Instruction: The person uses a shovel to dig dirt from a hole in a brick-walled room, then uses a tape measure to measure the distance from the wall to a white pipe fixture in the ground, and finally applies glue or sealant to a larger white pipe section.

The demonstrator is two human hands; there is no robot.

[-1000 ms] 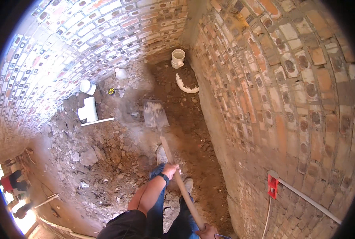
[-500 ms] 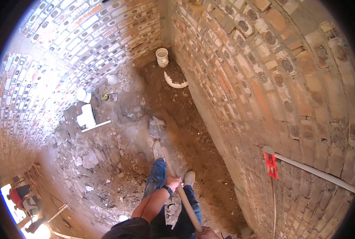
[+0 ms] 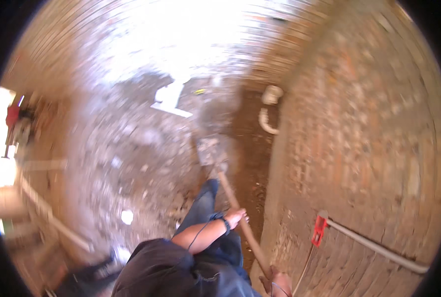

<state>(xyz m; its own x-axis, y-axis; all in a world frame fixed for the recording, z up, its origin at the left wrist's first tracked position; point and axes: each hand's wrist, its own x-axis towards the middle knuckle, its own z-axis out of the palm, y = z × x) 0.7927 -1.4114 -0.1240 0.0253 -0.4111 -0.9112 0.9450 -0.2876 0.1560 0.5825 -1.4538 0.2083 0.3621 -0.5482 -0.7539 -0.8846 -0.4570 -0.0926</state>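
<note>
A long-handled shovel (image 3: 252, 240) runs from the lower right up toward the middle of the floor. My left hand (image 3: 235, 218), with a dark band at the wrist, is closed around the middle of its wooden handle. Near the lower edge, my right hand (image 3: 280, 283) grips the handle's end. The shovel's blade (image 3: 211, 151) lies beyond my left foot, low over the dirt, and seems to carry pale rubble. Motion blur hides whether the blade touches the ground.
Ahead on the rubble lie a white pipe fitting (image 3: 170, 95) and a yellow item (image 3: 199, 91). A white pipe collar (image 3: 272, 94) stands in the far corner trench. Along the right brick wall (image 3: 359, 148) are a red electrical box (image 3: 319, 230) and grey conduit (image 3: 379, 246).
My view has swung left, so the room is blurred and shifted rightward. Both hands keep their hold on the shovel, whose blade now shows pale rubble on it.
</note>
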